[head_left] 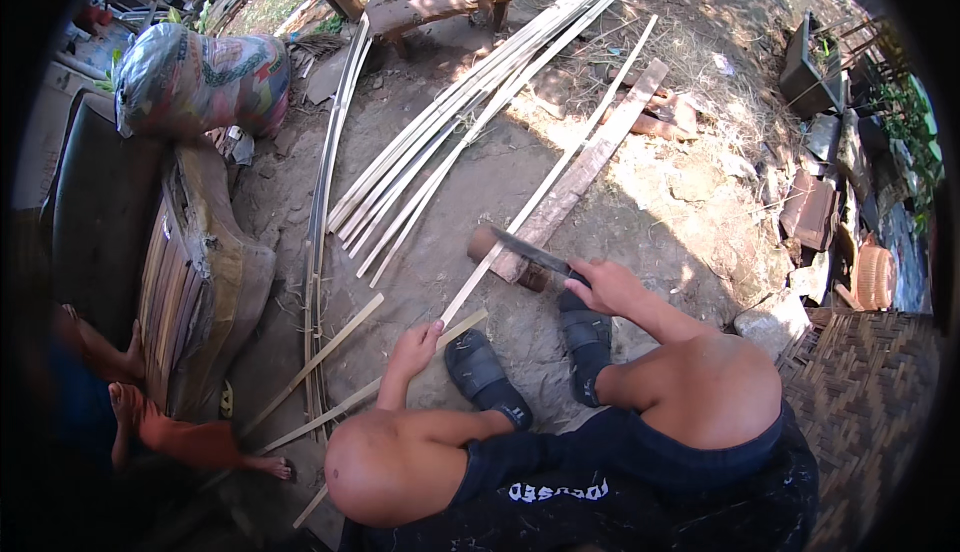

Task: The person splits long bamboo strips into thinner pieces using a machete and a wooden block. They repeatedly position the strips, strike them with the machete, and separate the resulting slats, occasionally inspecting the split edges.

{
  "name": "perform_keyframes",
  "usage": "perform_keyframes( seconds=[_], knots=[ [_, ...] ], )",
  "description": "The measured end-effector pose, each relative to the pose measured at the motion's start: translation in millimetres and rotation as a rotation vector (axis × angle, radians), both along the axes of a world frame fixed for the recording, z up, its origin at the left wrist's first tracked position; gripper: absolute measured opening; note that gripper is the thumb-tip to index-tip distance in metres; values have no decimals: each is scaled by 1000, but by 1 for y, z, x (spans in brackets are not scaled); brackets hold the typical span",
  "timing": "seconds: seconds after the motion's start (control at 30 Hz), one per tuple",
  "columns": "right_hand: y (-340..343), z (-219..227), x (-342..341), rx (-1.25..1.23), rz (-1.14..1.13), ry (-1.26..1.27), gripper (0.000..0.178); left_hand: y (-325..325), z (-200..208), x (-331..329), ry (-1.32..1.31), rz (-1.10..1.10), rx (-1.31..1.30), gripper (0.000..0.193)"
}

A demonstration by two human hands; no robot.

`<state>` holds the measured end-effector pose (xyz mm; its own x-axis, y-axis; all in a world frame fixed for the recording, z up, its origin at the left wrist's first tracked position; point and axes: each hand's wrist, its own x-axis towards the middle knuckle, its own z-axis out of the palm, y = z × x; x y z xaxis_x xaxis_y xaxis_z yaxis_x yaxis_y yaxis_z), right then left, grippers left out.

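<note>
My left hand (pixel 412 352) is closed around the near end of a long pale strip (pixel 561 159), which looks like split bamboo. From there the strip runs away to the upper right, along the left side of a flat wooden plank (pixel 592 170). The plank's near end rests by a short round piece of wood (pixel 483 243) on the ground. In my right hand (pixel 607 285) is the handle of a knife (pixel 534 255) with a dark blade. That blade points left and lies across the strip, above the plank's near end; whether its edge touches the strip I cannot tell.
A bundle of pale strips (pixel 455 117) lies ahead, with more strips (pixel 330 167) to its left. Loose strips (pixel 320 360) lie beside my left knee. A low wooden bench (pixel 435 2), stuffed sack (pixel 205 82) and worn seat (pixel 215 237) stand beyond. Another person's foot (pixel 268 467) shows left.
</note>
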<state>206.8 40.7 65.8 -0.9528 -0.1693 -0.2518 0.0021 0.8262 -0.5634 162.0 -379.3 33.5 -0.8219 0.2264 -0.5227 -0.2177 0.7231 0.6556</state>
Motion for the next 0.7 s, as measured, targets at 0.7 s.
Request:
perform_keyframes(
  seconds=[0.7],
  knots=[
    [-26,3,25,-22,143,74,40,36,-1,-27,-112,-127,130,41]
  ],
)
